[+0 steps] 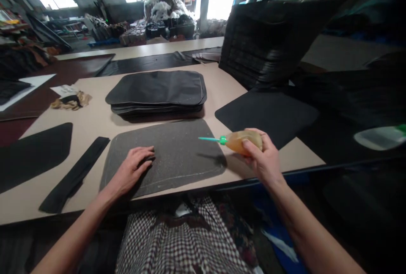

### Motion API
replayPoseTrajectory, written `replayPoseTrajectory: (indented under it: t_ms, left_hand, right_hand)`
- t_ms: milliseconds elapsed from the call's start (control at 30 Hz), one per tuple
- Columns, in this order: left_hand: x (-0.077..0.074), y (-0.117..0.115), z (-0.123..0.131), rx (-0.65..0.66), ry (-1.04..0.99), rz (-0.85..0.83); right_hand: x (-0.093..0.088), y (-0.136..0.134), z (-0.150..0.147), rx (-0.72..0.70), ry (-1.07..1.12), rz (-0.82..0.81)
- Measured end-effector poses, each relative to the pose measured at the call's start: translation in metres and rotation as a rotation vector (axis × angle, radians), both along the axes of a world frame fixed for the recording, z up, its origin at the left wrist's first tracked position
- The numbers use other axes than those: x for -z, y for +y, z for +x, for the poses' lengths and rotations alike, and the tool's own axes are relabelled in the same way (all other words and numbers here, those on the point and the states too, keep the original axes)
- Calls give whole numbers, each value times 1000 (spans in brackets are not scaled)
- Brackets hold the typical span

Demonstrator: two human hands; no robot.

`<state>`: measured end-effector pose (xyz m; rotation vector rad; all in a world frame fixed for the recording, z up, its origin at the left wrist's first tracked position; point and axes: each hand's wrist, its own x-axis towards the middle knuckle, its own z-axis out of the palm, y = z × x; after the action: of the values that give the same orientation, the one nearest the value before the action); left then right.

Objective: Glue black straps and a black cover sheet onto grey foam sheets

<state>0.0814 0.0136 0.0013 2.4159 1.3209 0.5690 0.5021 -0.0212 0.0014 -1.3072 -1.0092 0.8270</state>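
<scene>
A dark grey felt-like panel [177,147] lies flat on the tan table in front of me. My left hand [135,168] rests on its near left part, fingers spread and pressed down. My right hand [263,157] is wrapped round a soft bottle of amber liquid [244,141], held on its side just right of the panel. The bottle's green nozzle [211,139] points left over the panel's right edge.
Behind the panel sits a stack of black panels [157,92]. A black sheet [269,113] lies to the right, a tall pile of black pieces [269,41] beyond it. A black strip [76,174] and curved black piece [31,153] lie left. A crumpled rag [71,101] sits far left.
</scene>
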Motion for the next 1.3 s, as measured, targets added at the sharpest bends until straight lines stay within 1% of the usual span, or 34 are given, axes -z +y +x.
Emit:
replayPoseTrajectory:
  t_ms: [67,100,200,300,367,433,567,700,767,867,967,1067,1200,1300]
  left_hand:
    - [-5,-9,0,-23,-48,69]
    - [-7,-15,1,-13,-51,94]
    - [-13,-37,9,66,-31,88]
    - [-15,-55,20,163,26,47]
    - [-13,-61,27,216,66,46]
    - [-10,-61,34,253,90,78]
    - [-3,-56,48,292,129,178]
    - [-3,-54,59,309,191,229]
    - [-5,-53,62,317,189,217]
    - [-8,-50,65,306,127,162]
    - [-10,-44,66,270,47,71]
    - [-9,-38,67,224,-31,18]
    - [-7,-33,67,208,-64,12]
    - [-7,-35,66,210,-47,44]
  right_hand:
    - [2,-26,-12,-60,10,-71]
    - [3,-39,-19,-88,-16,-95]
    - [8,-71,-45,-151,-140,-86]
    - [11,-92,-65,-134,-206,-26]
    - [13,-100,-71,-87,-224,-20]
    - [14,-106,-70,-42,-232,-34]
    - [14,-114,-61,-4,-245,-44]
    - [13,-123,-57,24,-301,-3]
    - [14,-127,-57,7,-307,12]
    - [18,-131,-58,-45,-308,50]
    - [24,-133,-61,-80,-353,90]
    - [27,-131,-69,-90,-406,104]
    - [25,-124,-84,-107,-483,143]
    - [22,-119,-90,-160,-568,215]
